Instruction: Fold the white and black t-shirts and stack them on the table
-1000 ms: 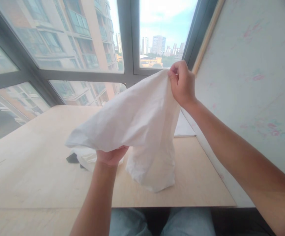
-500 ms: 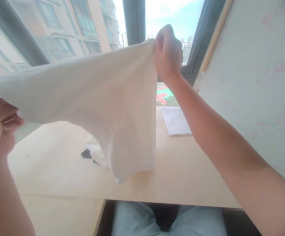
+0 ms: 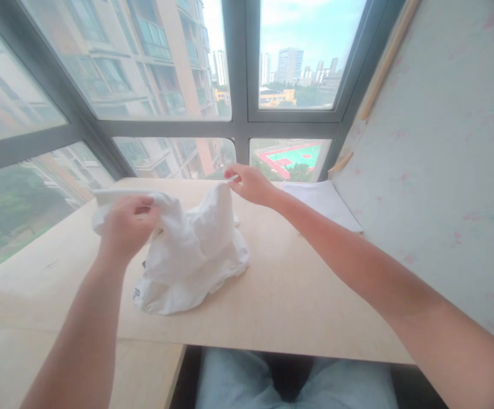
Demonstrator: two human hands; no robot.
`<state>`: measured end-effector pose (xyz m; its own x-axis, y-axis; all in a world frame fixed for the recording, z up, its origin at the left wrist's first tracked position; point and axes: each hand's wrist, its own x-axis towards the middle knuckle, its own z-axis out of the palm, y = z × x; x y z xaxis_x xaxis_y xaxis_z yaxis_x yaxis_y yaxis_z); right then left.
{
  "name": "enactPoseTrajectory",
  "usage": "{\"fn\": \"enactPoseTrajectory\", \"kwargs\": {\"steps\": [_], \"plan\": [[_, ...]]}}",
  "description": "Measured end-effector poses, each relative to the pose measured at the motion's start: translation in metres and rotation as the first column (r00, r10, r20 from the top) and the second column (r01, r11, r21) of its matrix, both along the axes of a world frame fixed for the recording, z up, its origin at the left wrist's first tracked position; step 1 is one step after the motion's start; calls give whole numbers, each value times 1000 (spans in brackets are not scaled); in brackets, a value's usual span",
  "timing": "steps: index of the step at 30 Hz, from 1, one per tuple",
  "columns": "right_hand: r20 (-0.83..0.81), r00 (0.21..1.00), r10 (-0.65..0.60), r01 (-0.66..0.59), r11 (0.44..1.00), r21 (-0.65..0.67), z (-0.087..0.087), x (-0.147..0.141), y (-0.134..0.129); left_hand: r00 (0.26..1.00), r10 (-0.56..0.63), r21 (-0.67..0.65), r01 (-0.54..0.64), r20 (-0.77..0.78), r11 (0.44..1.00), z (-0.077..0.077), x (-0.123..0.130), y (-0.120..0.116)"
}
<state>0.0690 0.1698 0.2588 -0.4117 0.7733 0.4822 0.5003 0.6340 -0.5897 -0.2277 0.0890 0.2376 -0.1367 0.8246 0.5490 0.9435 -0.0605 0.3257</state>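
Observation:
A thin white garment (image 3: 187,250) hangs crumpled between my hands, its lower folds resting on the wooden tabletop. Small dark lettering shows at its lower left corner. My left hand (image 3: 129,221) is closed on its upper left part, with cloth draped past the fingers. At a raised peak of the fabric on the right, my right hand (image 3: 249,183) pinches with thumb and fingers. Behind and under the garment, a dark scrap and a bit of white cloth peek out; most of that pile is hidden.
A flat white folded cloth or sheet (image 3: 326,201) lies at the back right of the tabletop (image 3: 298,301), by the patterned wall (image 3: 443,170). Grey-framed windows (image 3: 240,85) rise behind the table. My legs (image 3: 233,378) are beneath its front edge.
The garment has come down from being stretched high in the air to the tabletop. Both hands have lowered; my left hand has moved right, bringing them closer together. The camera view has tilted slightly.

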Motion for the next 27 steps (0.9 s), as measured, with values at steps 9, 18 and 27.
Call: {"fn": "enactPoseTrajectory", "kwargs": {"steps": [9, 18, 27], "plan": [[469, 749, -468, 615, 755, -229, -169, 190, -26, 987, 17, -58, -8, 160, 998, -80, 71, -37], [591, 470, -656, 839, 539, -70, -227, 264, -9, 823, -525, -151, 560, 217, 815, -158, 196, 12], [625, 422, -657, 853, 522, -27, -240, 278, 59, 983, -119, -197, 145, 141, 970, -145, 146, 88]]}}
